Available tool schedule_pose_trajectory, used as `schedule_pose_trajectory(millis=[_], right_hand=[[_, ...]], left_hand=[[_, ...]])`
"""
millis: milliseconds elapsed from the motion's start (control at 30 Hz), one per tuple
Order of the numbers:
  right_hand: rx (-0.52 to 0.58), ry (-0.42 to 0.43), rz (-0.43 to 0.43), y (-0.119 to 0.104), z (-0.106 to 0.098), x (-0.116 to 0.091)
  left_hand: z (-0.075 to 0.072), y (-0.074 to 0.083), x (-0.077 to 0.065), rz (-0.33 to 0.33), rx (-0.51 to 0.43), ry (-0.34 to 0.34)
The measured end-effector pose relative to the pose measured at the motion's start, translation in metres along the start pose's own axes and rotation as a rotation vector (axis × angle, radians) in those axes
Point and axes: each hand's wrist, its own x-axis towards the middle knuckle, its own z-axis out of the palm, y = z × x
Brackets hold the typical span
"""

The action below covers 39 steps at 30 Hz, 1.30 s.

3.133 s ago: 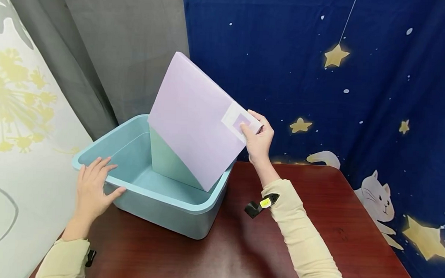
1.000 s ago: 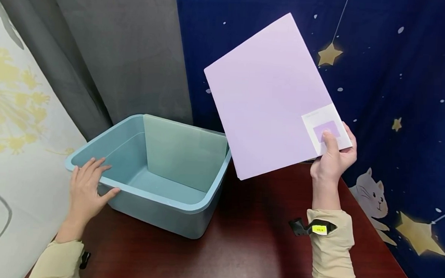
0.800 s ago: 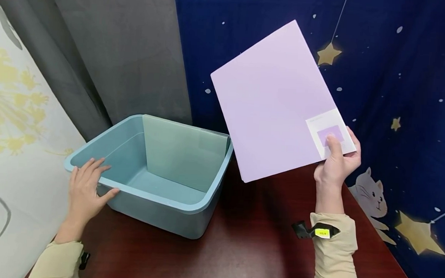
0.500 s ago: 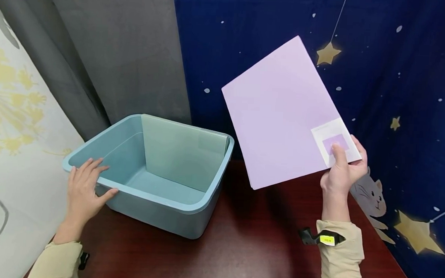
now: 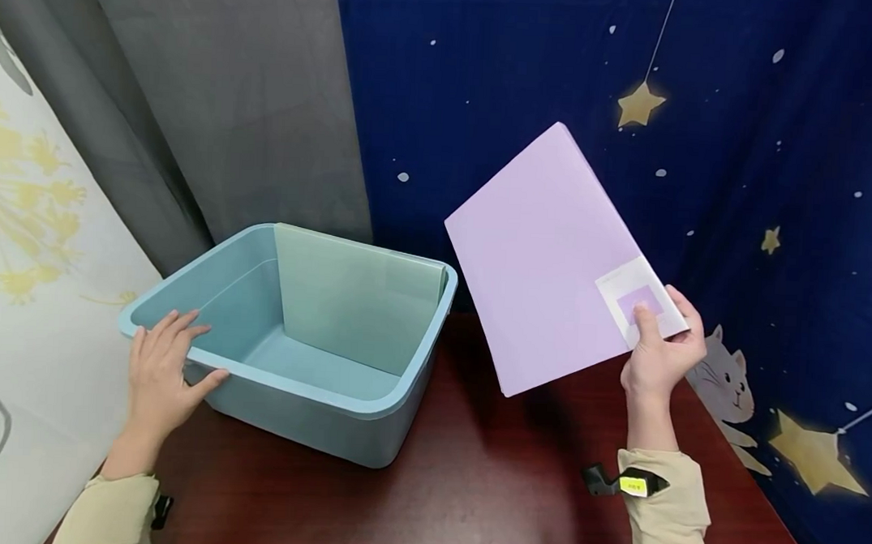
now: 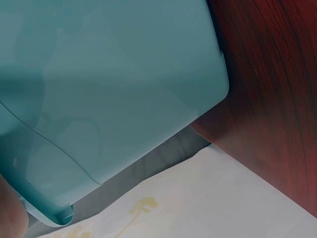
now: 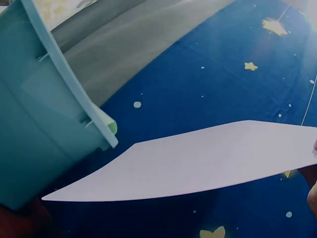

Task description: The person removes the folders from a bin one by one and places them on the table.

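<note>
One lilac folder [image 5: 542, 264] hangs right of the tub [image 5: 313, 413]; my right grip [image 5: 662, 351] pinches its labelled corner [image 5: 612, 300], left grip [image 5: 164, 374] splayed on the rim [image 5: 285, 381]. I judge the folder light, stiffish, slick: hold the spine [image 5: 602, 190].

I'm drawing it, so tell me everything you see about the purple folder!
The pale purple folder is flat, rectangular and plastic-looking, with a white label bearing a purple square at one corner. It looks closed and is held tilted in the air beside the blue tub. The right hand pinches the labelled corner.
</note>
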Motion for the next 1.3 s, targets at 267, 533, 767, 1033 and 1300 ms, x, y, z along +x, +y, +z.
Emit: schedule_pose_trajectory(millis=[267,533,767,1033,1300], right_hand=[[-0.089,-0.016,-0.004,0.004,-0.007,-0.005],[-0.141,-0.027,-0.013,0.004,-0.015,-0.009],[-0.147,-0.031,-0.018,0.008,-0.020,-0.016],[-0.229,-0.041,0.020,0.017,-0.022,-0.027],[-0.301,-0.078,0.034,0.009,-0.011,-0.042]], left_hand=[[0.001,0.000,0.000,0.001,0.003,0.002],[0.002,0.001,0.000,0.011,0.002,0.005],[0.002,-0.001,0.001,0.002,0.004,-0.005],[0.001,-0.003,0.001,0.002,0.010,-0.007],[0.000,-0.005,0.001,0.007,0.006,-0.003]])
